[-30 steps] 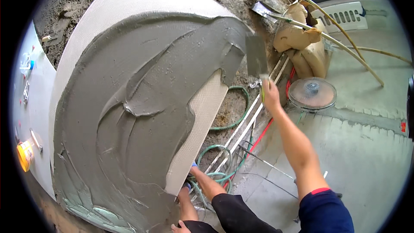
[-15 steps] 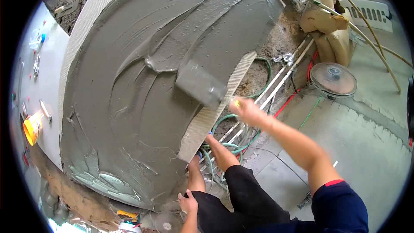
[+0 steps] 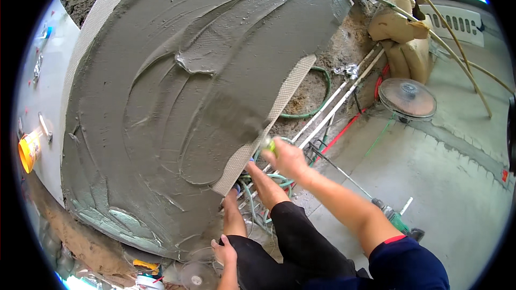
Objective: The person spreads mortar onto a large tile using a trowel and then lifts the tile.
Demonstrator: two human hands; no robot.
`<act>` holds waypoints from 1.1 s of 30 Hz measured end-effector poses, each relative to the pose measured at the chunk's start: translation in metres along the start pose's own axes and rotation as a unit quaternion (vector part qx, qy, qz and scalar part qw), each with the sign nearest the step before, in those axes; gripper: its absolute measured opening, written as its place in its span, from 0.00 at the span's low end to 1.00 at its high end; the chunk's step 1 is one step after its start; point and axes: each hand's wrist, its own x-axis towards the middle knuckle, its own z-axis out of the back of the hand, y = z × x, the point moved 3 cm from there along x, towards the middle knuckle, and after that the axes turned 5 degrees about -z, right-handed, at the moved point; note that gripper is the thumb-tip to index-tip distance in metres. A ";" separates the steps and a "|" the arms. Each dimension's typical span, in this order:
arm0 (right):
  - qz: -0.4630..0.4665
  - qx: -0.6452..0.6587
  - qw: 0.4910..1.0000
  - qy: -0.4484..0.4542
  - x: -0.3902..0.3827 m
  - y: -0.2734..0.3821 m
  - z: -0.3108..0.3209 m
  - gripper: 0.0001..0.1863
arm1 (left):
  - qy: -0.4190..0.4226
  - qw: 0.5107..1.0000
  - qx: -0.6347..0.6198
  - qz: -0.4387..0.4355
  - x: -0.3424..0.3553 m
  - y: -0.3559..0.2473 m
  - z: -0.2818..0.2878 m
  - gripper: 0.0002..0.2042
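Note:
My right hand (image 3: pixel 287 160) grips the yellow-green handle of a wide, flat trowel (image 3: pixel 236 115). Its blade, smeared by motion, lies on grey wet mortar (image 3: pixel 161 91) close to the right edge of a large pale, textured sheet (image 3: pixel 293 83). Mortar covers most of that sheet in curved ridges, with a raised lump (image 3: pixel 191 64) left of the blade and a smooth band beyond it. Beside my knee, in black shorts, my left hand (image 3: pixel 226 252) rests with its fingers apart and nothing in it.
Green hoses (image 3: pixel 328 86) and white pipes (image 3: pixel 344 96) run along the sheet's right side. A power drill (image 3: pixel 398 220) with a long bit lies on the floor near a round fan (image 3: pixel 407 98). Paper sacks (image 3: pixel 403 27) stand behind. Leftward is an orange-yellow container (image 3: pixel 28 153).
The trowel and my right hand have moved left and toward me, widening the smooth band in the mortar. The view has shifted, bringing the drill into sight.

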 end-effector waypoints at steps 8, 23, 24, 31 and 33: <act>-0.162 0.137 0.961 -0.175 0.026 -0.122 0.072 0.20 | 0.014 1.000 0.005 0.010 -0.004 -0.013 0.006 0.34; 0.007 -0.016 0.999 -0.046 0.069 -0.070 0.098 0.20 | 0.000 1.000 0.004 -0.006 0.007 0.007 0.007 0.34; -0.017 0.004 0.997 -0.074 0.076 -0.087 0.107 0.20 | 0.031 0.999 0.017 0.013 -0.009 -0.031 0.026 0.36; -0.160 0.072 0.953 -0.246 0.120 -0.148 0.165 0.25 | 0.066 0.995 0.053 0.053 -0.025 -0.061 0.053 0.38; -0.153 0.088 0.940 -0.293 0.130 -0.163 0.182 0.28 | 0.065 0.995 0.048 0.051 -0.024 -0.061 0.053 0.37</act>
